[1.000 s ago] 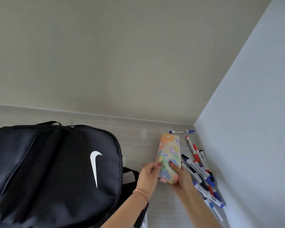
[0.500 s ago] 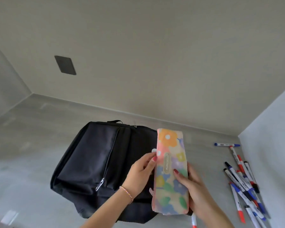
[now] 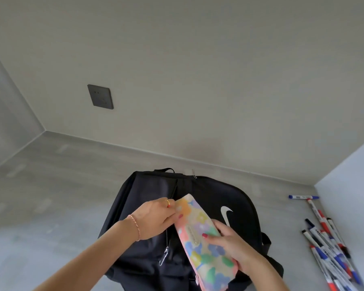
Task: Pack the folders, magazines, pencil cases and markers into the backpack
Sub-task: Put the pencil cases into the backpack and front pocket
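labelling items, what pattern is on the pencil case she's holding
Pastel multicolour flowers on the pencil case, seen in the head view.

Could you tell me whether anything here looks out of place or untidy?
Only the markers: they lie loose in a scattered, crisscrossed heap on the floor by the right wall, one blue-capped marker apart from the rest. The backpack and floral pencil case look undamaged.

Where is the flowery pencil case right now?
In the head view the flowery pencil case is low in the middle, held above the black backpack by the right hand, with the left hand at its top.
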